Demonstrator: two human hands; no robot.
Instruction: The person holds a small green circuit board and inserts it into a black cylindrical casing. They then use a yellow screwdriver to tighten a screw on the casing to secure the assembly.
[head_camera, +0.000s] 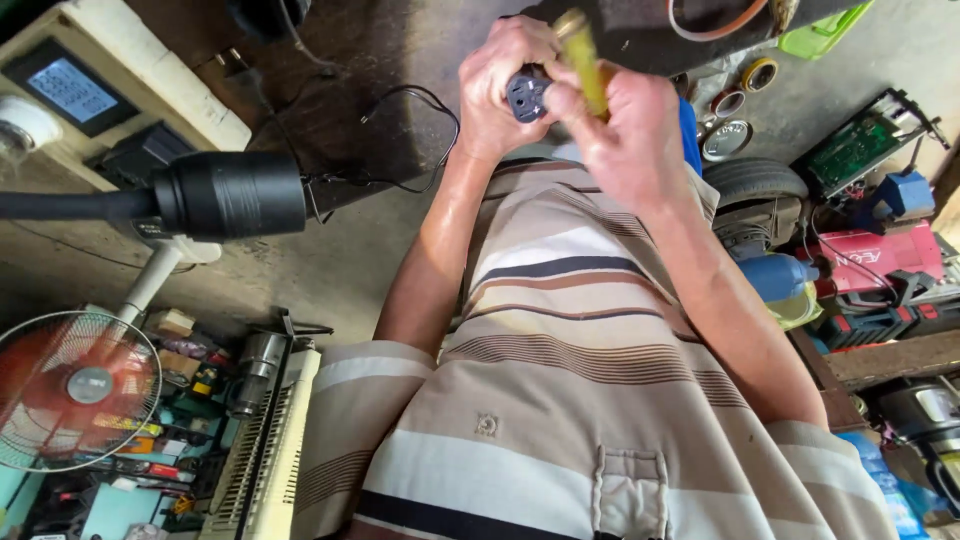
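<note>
— How's the light where you are?

— Plain, even daylight, soft on my striped shirt (560, 330). It seems to come from the upper right, though I can't be sure; the grey floor (900, 60) there is the palest patch.

— Any shadows?

— The dark workbench top (380, 90) swallows detail, and the black cable (410, 100) nearly vanishes into it.

— Glare?

— A sheen along my left forearm (450, 230), and the small meter screen (70, 88) glows pale blue.

— Is it sharp?

— My right hand (625, 125) is slightly smeared, and so is the yellow-handled tool (585, 60). The fan (75, 390) blades are a red blur. The edges bend and stretch; the black lamp head (230, 195) looms soft and large.
</note>
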